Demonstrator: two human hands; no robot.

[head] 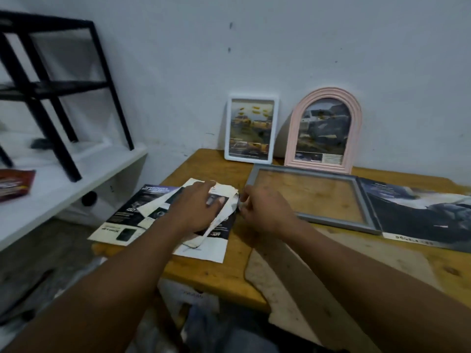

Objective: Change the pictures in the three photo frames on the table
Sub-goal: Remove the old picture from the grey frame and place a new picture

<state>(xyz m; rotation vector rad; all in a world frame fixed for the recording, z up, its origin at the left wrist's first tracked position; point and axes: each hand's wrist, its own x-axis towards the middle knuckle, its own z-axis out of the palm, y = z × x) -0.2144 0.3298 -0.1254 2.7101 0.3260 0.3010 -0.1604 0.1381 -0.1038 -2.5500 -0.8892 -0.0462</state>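
View from a head-worn camera, looking down at a wooden table [211,273] pushed against a pale wall [254,47]. At the back of the table two photo frames lean upright on the wall, side by side. The white frame [251,128] is a rounded rectangle that holds a picture of yellow cars. Just to its right, the pink arched frame [322,131] has a ridged border and holds a greyish picture of a vehicle.

In front of them the grey frame [367,207] lies flat. Its pane holds no picture, so the wood shows through. A dark magazine page [418,215] lies touching its right edge. A beige backing board [331,276] lies nearer the camera, partly under the right forearm.

Left of the grey frame is a loose pile of cut pages [153,212], printed in black and white and overlapping at angles. The left hand [196,207] lies flat on the pile, fingers stretched out. The right hand [265,212] has its fingers curled and pinches the torn edge of the cut pages, though blur hides the detail.

On the left a white shelf [76,174] carries a black rack [51,85] and a red packet [15,184]
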